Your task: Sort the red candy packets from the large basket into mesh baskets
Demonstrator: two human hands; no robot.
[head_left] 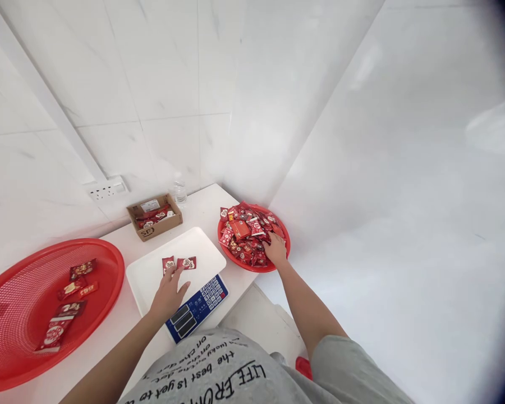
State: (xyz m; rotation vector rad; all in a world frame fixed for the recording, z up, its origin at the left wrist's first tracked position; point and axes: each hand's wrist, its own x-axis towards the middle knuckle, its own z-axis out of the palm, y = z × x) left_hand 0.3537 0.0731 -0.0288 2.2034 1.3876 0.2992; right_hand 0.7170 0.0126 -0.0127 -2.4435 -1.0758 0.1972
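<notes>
My left hand is over the white weighing tray with its fingers spread. Its fingertips touch or overlap the lower edge of a small red candy packet. A second red candy packet lies just right of it. The tray sits on a scale with a blue keypad panel. My right hand reaches into a round red basket heaped with red wrapped candies. Its fingertips are down among the wrappers, so whether they grip one is hidden.
A large red mesh basket with several packets stands at left. Behind the tray are a cardboard box of red packets and a clear plastic bottle. A wall socket is above the white table, whose corner meets the walls.
</notes>
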